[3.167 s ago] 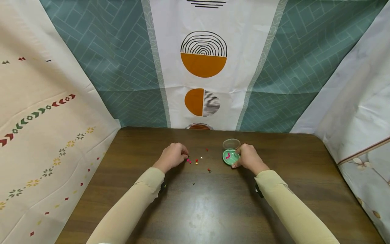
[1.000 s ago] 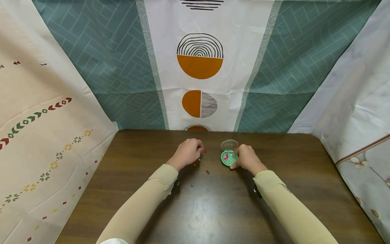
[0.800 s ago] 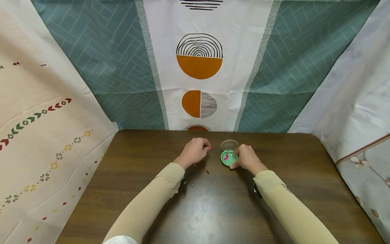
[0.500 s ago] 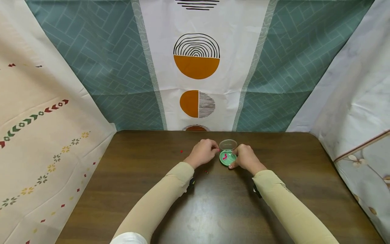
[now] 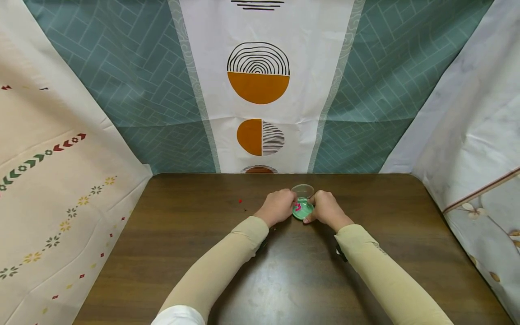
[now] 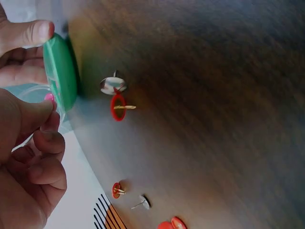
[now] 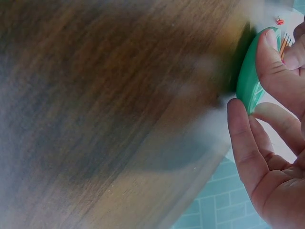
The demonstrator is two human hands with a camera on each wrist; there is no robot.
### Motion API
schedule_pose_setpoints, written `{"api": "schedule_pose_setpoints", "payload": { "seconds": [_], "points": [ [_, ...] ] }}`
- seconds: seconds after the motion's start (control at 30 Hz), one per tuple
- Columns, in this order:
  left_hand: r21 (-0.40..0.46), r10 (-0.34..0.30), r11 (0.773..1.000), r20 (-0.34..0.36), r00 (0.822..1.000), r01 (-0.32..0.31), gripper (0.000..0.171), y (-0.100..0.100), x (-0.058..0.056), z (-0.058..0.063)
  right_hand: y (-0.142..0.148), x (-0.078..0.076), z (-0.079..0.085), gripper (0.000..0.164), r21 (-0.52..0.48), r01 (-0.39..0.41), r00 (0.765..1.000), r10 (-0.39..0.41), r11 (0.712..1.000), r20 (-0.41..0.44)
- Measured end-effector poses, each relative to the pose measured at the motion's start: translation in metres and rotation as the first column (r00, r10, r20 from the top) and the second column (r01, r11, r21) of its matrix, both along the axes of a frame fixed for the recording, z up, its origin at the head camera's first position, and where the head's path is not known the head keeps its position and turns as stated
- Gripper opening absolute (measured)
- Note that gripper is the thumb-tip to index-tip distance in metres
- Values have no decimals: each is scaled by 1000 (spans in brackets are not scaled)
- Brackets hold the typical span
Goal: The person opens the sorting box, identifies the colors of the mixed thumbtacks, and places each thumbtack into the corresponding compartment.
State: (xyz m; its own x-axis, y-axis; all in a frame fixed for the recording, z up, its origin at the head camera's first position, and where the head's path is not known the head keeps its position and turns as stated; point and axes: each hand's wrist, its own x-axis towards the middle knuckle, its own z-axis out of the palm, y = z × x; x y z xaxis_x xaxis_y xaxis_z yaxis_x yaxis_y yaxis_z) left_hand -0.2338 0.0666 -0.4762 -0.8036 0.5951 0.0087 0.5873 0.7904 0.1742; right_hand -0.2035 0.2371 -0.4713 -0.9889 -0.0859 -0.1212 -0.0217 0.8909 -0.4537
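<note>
My left hand (image 5: 279, 206) pinches a pink thumbtack (image 6: 49, 97) between thumb and forefinger, right at the near-left rim of a small round green case (image 5: 307, 209). Only the tack's pink head shows. The case rests on the table with its clear lid (image 5: 303, 189) raised at the back. Several pink tacks (image 5: 298, 208) lie inside it. With thumb and fingers at its rim, my right hand (image 5: 330, 212) grips the case from the right. On the table, the left wrist view shows a silver thumbtack (image 6: 112, 86) touching a red one (image 6: 118, 108), points up.
Farther off lie another red tack (image 6: 116, 190), a silver tack (image 6: 144, 202) and red tacks (image 6: 177, 223) at that view's edge. The brown wooden table (image 5: 195, 253) ends at a patterned cloth (image 5: 260, 135) behind the case.
My left hand has picked up pink from the scattered tacks and moved right to the case's rim. My right hand keeps its grip on the case. The head view has shifted slightly.
</note>
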Motion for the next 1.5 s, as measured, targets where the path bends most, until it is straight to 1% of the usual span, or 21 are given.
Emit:
{"api": "schedule_pose_setpoints", "payload": {
  "seconds": [0.1,0.27,0.4,0.6,0.77,0.9,1.03,1.3,1.4,1.5],
  "points": [
    [-15,-3,1000,-7,1000,3,10,2,1,-1,-1,0,2,49,-3,1,1000,-1,1000,10],
    [-39,1,999,-32,1000,-3,9,4,2,-3,-2,1,4,65,-16,5,999,-4,1000,33],
    [-48,-1,999,-49,999,-2,9,6,2,-5,-2,2,4,68,-14,15,999,-15,1000,39],
    [-56,-1,998,-81,997,-3,9,7,1,-7,-1,2,5,68,-8,17,999,-16,1000,35],
    [-82,0,997,-108,994,-9,9,9,1,-8,-1,1,4,68,-3,10,999,-9,1000,38],
    [-110,10,994,-112,994,-22,8,10,2,-8,-2,1,4,68,0,17,999,-16,1000,45],
    [-121,15,992,-119,993,-30,9,11,3,-8,-2,2,5,67,0,21,999,-21,1000,50],
    [-143,8,989,-145,989,-29,13,12,5,-5,-3,3,7,62,0,25,998,-25,1000,53],
    [-128,17,991,-136,991,-34,14,12,5,-6,-4,3,8,58,-1,26,998,-26,1000,53],
    [-87,31,995,-135,990,-43,15,11,5,-7,-4,3,8,53,-4,21,998,-21,1000,55]
  ]
}}
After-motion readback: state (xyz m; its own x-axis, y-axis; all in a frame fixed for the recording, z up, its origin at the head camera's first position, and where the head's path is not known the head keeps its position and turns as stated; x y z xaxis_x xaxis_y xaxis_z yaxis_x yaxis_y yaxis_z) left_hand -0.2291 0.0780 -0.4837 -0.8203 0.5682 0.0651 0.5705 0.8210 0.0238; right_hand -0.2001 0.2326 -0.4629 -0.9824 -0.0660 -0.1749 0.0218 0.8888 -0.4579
